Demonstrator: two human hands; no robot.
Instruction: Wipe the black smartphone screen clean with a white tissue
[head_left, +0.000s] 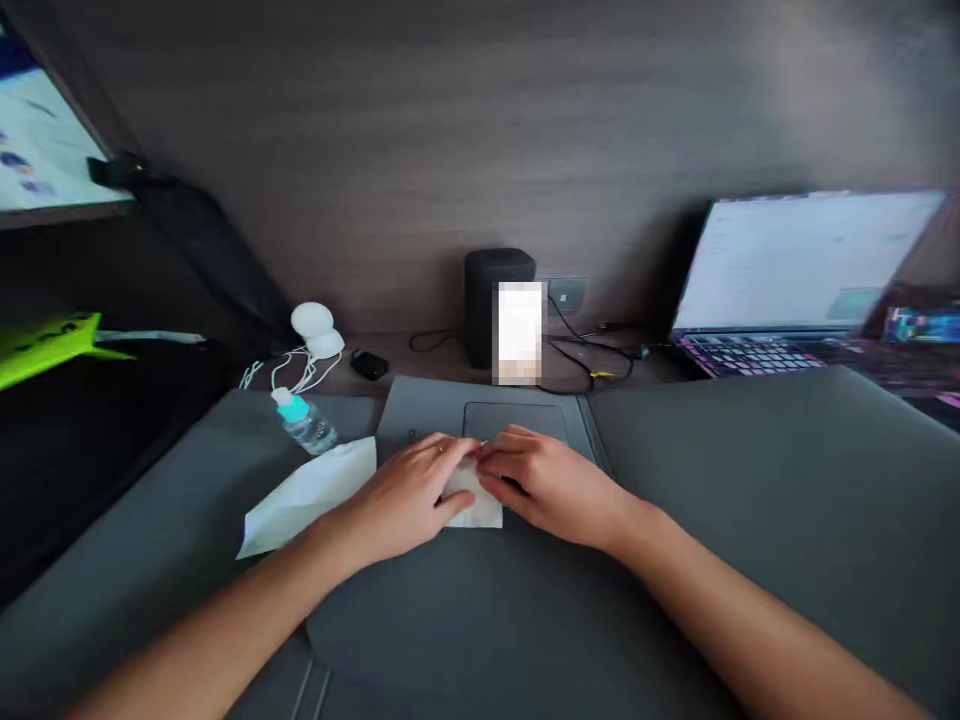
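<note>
A small folded white tissue [484, 512] lies on the dark grey mat in front of me. Resting across its left part is my left hand [420, 490], palm down, with the fingers stretched out and the thumb apart from them. From the right, my right hand [551, 480] has its fingers curled together at the tissue's upper edge, its fingertips close to those of my left. The pinched part is mostly hidden. Beside my left forearm lies a larger white sheet [322, 490]. A clear bottle with a turquoise collar [307, 425] lies tilted just behind that sheet.
Along the wall stand a white round device [313, 325] with cords, a small black object [369, 364], a black speaker-like box [480, 310], loose cables [592, 350] and an open laptop [802, 270]. A bright green item [52, 345] sits at far left.
</note>
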